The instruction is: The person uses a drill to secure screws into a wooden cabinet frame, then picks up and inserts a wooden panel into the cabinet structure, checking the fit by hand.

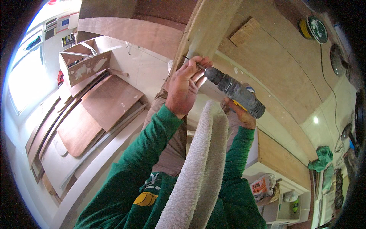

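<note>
My right hand (240,114) grips the handle of a dark grey power drill (236,92) with a yellow trigger part. Its thin bit points left at the edge of a long pale wooden board (207,26) that runs up the middle of the view. My left hand (187,86) is curled around the drill's chuck and bit, with its fingertips against the board's edge. Both arms wear green sleeves. A white towel (200,168) hangs down in front of my chest and hides part of the right forearm.
Brown plywood sheets (106,103) lean stacked at the left beside an open wooden box (82,65). A large plywood panel (274,72) spreads to the right, with a small wood block (245,31), round discs (316,28), a cable and a green cloth (322,158) near it.
</note>
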A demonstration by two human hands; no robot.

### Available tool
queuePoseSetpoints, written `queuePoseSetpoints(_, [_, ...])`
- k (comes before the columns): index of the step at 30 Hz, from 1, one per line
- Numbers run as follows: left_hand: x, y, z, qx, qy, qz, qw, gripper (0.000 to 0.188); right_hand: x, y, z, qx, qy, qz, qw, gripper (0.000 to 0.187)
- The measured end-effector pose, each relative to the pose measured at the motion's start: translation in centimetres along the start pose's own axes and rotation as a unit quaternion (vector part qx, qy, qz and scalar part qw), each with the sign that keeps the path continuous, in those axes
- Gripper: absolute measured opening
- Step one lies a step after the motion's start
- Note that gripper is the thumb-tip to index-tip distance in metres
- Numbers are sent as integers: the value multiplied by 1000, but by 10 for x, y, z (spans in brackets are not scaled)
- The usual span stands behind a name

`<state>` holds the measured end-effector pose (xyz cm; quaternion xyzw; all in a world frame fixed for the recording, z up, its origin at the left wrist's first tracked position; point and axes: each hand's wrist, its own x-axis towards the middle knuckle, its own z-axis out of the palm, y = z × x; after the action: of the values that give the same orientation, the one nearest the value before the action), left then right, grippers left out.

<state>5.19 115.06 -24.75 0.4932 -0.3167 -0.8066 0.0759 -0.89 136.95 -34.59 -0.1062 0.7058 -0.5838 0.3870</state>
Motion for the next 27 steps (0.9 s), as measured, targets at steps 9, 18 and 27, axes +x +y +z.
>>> queuePoseSetpoints(9, [40, 147, -22, 787, -29, 443, 429, 92, 14, -10, -15, 36, -75, 23, 996, 40])
queuePoseSetpoints(18, [120, 182, -18, 856, -289, 220, 367, 105, 16, -4, -7, 64, -59, -62, 994, 32])
queuePoseSetpoints(27, [106, 176, -10, 868, -261, 222, 360, 106, 22, -8, -13, -16, -80, -31, 996, 36])
